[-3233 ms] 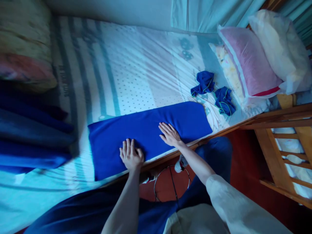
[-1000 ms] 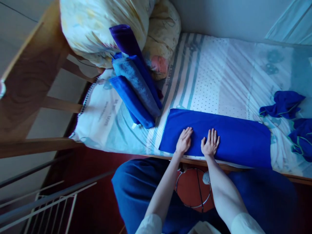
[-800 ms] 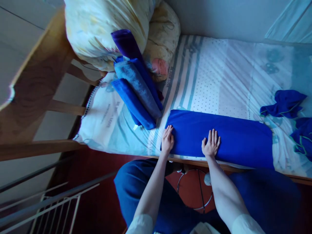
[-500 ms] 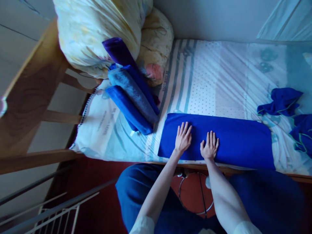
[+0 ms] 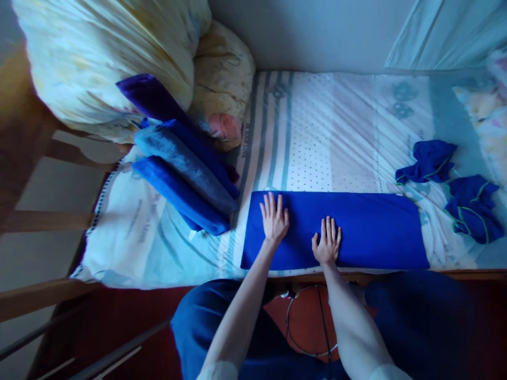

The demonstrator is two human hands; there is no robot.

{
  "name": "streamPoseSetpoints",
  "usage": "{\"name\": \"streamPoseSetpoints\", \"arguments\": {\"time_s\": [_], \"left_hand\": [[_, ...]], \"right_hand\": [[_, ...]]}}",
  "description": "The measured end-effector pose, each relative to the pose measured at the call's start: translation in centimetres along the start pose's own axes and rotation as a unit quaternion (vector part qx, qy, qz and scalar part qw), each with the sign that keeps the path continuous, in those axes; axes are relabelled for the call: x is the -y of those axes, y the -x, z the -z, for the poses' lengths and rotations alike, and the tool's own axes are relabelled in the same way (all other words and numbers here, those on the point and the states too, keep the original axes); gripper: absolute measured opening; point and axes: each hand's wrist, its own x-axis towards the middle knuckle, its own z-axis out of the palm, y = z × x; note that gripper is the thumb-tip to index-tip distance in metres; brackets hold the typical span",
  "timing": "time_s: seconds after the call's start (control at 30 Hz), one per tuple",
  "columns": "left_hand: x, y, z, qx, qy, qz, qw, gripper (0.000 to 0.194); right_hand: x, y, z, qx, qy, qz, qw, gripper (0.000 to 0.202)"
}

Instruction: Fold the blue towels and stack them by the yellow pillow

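The blue cloth is lying flat along the bed's near edge, not rolled, under the left hand and right hand, fingers outstretched, gripping nothing. Rolled cloths leftward are looking finished; crumpled cloths rightward are lying unfolded.

Bulky pale-yellow bedding beside a wooden bed frame, pale curtain by the grey wall.

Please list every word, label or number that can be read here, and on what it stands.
"BE ... LOVE": bed sheet, lower left of the rolled cloths; middle word unclear.
"BE ... LOVE": same sheet, right of those rolls; middle word unclear.
Too small or blurred: finer sheet print, white tag by the rolls.
Nothing readable on the folded blue cloth.
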Motion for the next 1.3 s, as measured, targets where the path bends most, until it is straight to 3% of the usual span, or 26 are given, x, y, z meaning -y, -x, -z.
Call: {"name": "streamPoseSetpoints", "arguments": {"time_s": [0.1, 0.17, 0.27, 0.37, 0.43, 0.53, 0.6, 0.67, 0.73, 0.77, 0.87, 0.97, 1.07, 1.2, 1.3], "left_hand": [[-4.5, 4.3, -2.7, 0.051, 0.037, -0.05, 0.997, 0.057], [-6.1, 6.7, -3.9, 0.032, 0.043, -0.04, 0.998, 0.059], [-6.3, 8.0, -4.6, 0.001, 0.053, -0.029, 0.998, 0.06], [-5.9, 7.6, -4.7, -0.015, 0.059, -0.024, 0.998, 0.058], [-6.0, 7.3, -4.6, -0.021, 0.059, -0.019, 0.998, 0.058], [-6.4, 7.1, -4.5, -0.02, 0.057, -0.008, 0.998, 0.059], [-6.7, 7.1, -4.4, -0.02, 0.055, -0.001, 0.998, 0.059], [-6.9, 7.1, -4.3, -0.02, 0.056, 0.004, 0.998, 0.058], [-6.9, 7.1, -4.2, -0.02, 0.062, 0.009, 0.998, 0.059], [-6.9, 7.0, -4.2, -0.021, 0.067, 0.011, 0.998, 0.059], [-6.8, 7.0, -4.3, -0.024, 0.079, 0.012, 0.997, 0.062], [-6.8, 7.0, -4.4, -0.03, 0.083, 0.01, 0.996, 0.061], [-6.8, 7.0, -4.4, -0.035, 0.082, 0.01, 0.996, 0.06], [-6.9, 6.9, -4.3, -0.031, 0.083, 0.017, 0.996, 0.061], [-7.1, 6.9, -4.3, -0.03, 0.08, 0.021, 0.996, 0.061]], "right_hand": [[-0.1, 0.0, 0.0, 0.011, -0.004, -0.004, 1.0, 0.063], [-0.1, 0.0, 0.0, 0.02, -0.008, -0.007, 1.0, 0.062], [0.1, 0.2, 0.1, 0.027, -0.016, -0.012, 0.999, 0.06], [0.0, 0.4, 0.4, 0.018, -0.043, -0.019, 0.999, 0.056], [-1.4, -0.1, 1.1, 0.013, -0.078, -0.007, 0.997, 0.049], [-6.5, -2.9, 3.5, -0.002, -0.111, -0.003, 0.994, 0.042], [-11.8, -6.1, 6.1, -0.071, -0.082, -0.082, 0.991, 0.04], [-17.8, -9.9, 9.1, -0.153, -0.03, -0.193, 0.969, 0.04], [-23.4, -13.1, 11.9, -0.18, 0.016, -0.28, 0.943, 0.039], [-25.6, -14.4, 13.1, -0.163, 0.025, -0.31, 0.936, 0.036], [-30.0, -16.5, 15.4, -0.019, -0.019, -0.317, 0.948, 0.027], [-31.2, -17.0, 16.0, 0.066, -0.11, -0.28, 0.951, 0.027], [-30.9, -17.0, 15.6, 0.074, -0.195, -0.241, 0.948, 0.032], [-29.6, -17.3, 15.2, 0.007, -0.197, -0.218, 0.956, 0.028], [-27.8, -17.5, 15.0, -0.053, -0.063, -0.157, 0.984, 0.016]]}}
